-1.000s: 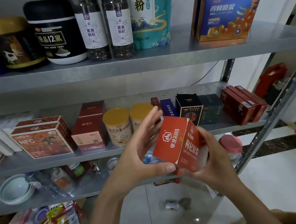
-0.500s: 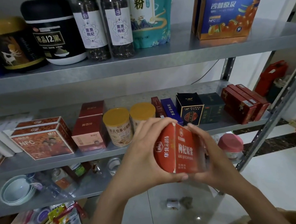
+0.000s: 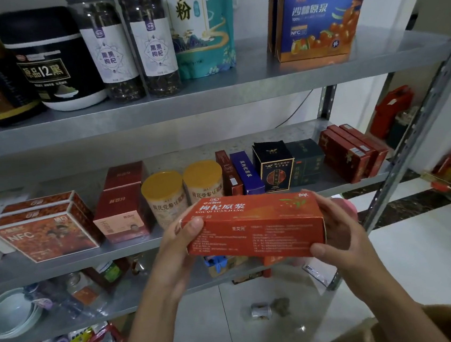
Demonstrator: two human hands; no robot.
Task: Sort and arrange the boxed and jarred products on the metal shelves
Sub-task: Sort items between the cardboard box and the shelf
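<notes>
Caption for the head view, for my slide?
Left hand and right hand hold an orange-red box by its ends before the middle shelf.

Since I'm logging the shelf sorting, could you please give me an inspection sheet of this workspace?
Surface: grey metal shelves, stocked on three levels.
Job's things: orange-red rectangular cardboard box held lengthwise before the middle shelf; two yellow-lidded round jars on the middle shelf; blue-and-orange carton on the top shelf.
Clutter: small silver can lying on the floor; pale stacked bowls on the lower shelf.
Grippers: left hand grips the box's left end; right hand grips its right end.
Cables: thin dark cable on the wall behind the shelves.
Surroundings: white tiled floor.
</notes>
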